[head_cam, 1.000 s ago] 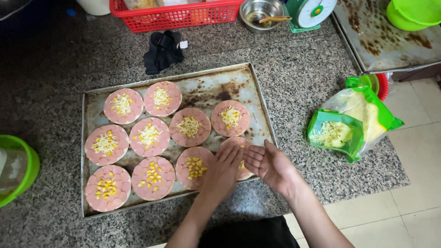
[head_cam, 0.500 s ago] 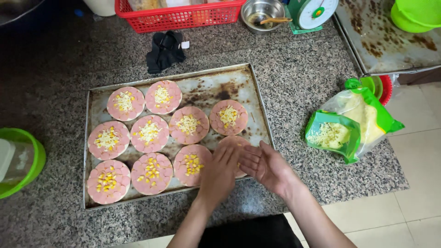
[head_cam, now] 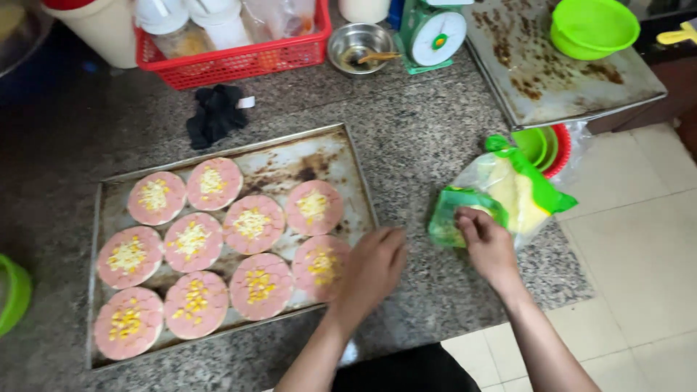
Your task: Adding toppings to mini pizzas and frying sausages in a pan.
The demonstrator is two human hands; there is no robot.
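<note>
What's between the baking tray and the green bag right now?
In the head view, only bare granite counter lies between the tray and the bag; the left hand overlaps the tray's corner.

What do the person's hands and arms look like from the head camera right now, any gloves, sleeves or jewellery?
Both are bare. The left hand and right hand wear no gloves, and no rings, watch or bracelet show. The forearms are uncovered as far as the picture's lower edge, with no sleeve in view. A dark garment shows at the bottom between the arms.

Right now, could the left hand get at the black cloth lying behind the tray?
Probably yes. The left hand rests at the tray's near right corner, and the black cloth lies uncovered beyond the far edge; it would only have to pass over the topped rounds.
</note>
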